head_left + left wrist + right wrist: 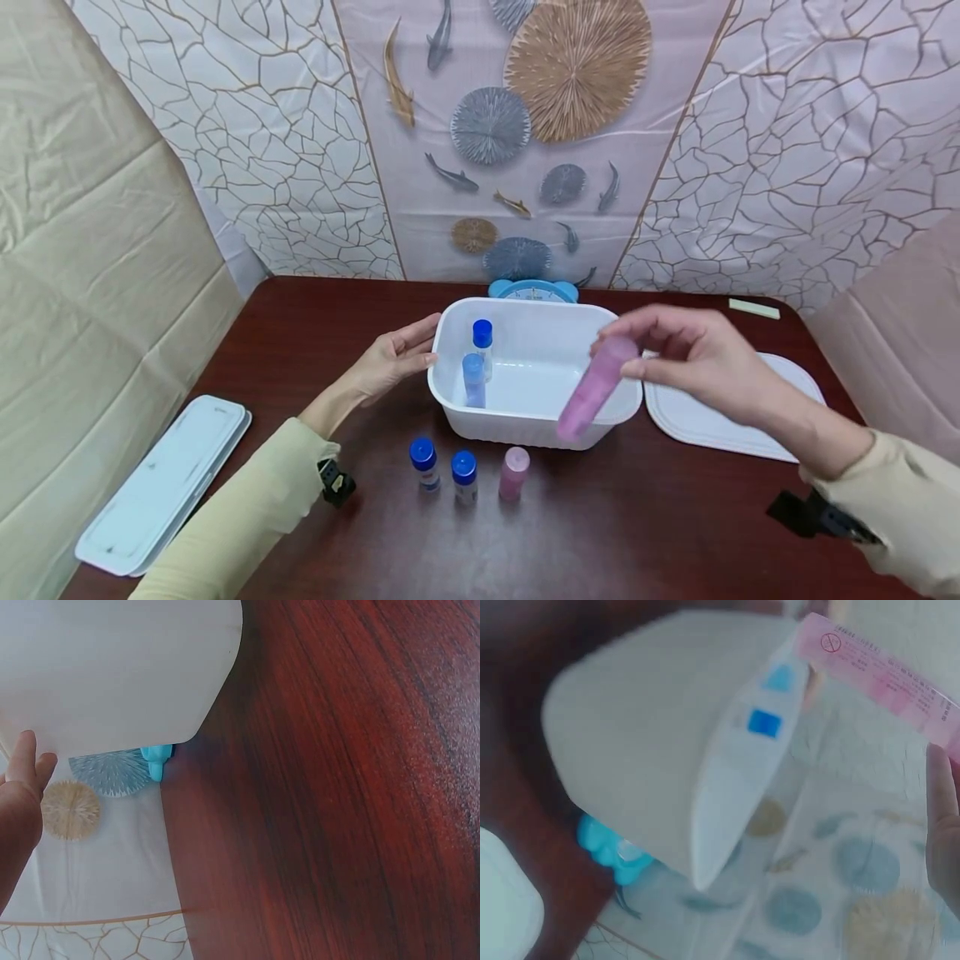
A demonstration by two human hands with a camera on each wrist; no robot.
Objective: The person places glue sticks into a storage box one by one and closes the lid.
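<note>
pink bottle point(596, 387) held tilted over white tub point(525, 421) by right hand point(693, 354) | tub's left rim touched by left hand point(393, 360)

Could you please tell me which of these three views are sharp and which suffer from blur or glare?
Head view: mostly sharp, though the pink bottle in the right hand is motion-blurred, and the dark table shows soft sheen. Left wrist view: the white tub is washed out and featureless, the wood grain streaked. Right wrist view: soft throughout, tub and backdrop out of focus; only the bottle's label is roughly legible.
</note>
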